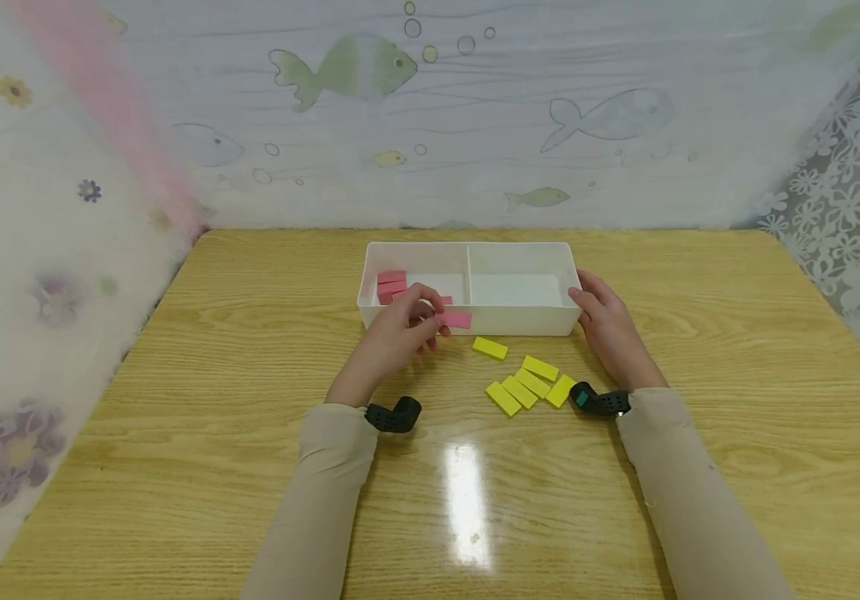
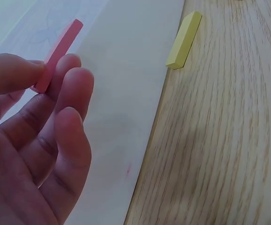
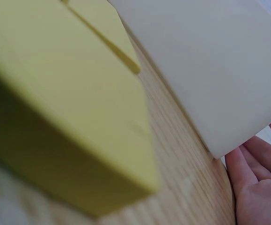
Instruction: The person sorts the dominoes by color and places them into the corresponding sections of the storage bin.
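My left hand (image 1: pixel 403 327) pinches a pink block (image 1: pixel 456 319) between thumb and fingertips, just in front of the white two-compartment box (image 1: pixel 527 321). In the left wrist view the pink block (image 2: pixel 60 54) slants up from the fingertips, while the other fingers stay bent and hold nothing else. My right hand (image 1: pixel 608 325) grips the box's right end, its thumb at the front corner and its fingers along the end wall. In the right wrist view those fingers reach behind the white wall (image 3: pixel 215 79), partly hidden. Pink blocks (image 1: pixel 391 287) lie in the left compartment.
Several yellow blocks (image 1: pixel 531 383) lie on the wooden table (image 1: pixel 212 433) in front of the box, close to the right wrist. One yellow block (image 1: pixel 490 348) sits apart, nearer the box. A patterned wall (image 1: pixel 475 150) rises behind the table's back edge.
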`<state>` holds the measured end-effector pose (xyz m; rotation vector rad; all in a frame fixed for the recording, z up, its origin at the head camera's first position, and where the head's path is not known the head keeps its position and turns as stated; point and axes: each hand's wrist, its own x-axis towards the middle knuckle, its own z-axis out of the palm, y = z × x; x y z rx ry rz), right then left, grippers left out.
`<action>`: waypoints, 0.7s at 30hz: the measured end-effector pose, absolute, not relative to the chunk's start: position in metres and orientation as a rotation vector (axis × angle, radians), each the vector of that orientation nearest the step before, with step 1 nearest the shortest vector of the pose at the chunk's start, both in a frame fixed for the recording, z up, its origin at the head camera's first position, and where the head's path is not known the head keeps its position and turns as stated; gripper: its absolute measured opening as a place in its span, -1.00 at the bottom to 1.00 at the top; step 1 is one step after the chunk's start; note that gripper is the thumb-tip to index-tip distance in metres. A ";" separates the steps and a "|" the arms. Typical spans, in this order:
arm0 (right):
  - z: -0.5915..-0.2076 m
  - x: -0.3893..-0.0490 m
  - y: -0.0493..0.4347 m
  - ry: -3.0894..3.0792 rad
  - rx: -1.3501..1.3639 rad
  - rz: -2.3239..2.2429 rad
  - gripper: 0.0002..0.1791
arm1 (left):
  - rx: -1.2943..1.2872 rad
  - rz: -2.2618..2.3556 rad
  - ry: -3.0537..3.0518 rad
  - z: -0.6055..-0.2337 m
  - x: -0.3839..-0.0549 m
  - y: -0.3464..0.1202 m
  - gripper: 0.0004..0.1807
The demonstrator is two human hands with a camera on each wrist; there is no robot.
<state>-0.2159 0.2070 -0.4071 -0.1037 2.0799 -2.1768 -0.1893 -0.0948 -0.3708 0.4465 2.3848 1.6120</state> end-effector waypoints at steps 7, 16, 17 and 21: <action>-0.409 -0.216 0.207 2.094 -0.115 -2.162 -0.35 | 0.489 1.581 2.446 -0.370 -0.187 -0.095 -0.86; -0.408 -0.215 0.208 2.098 -0.091 -2.155 -0.34 | 0.403 1.623 2.456 -0.368 -0.188 -0.097 -0.79; -0.408 -0.215 0.208 2.101 -0.089 -2.151 -0.34 | 0.395 1.632 2.456 -0.368 -0.188 -0.097 -0.77; -0.409 -0.216 0.208 2.117 -0.096 -2.137 -0.34 | 0.401 1.674 2.457 -0.369 -0.190 -0.098 -0.71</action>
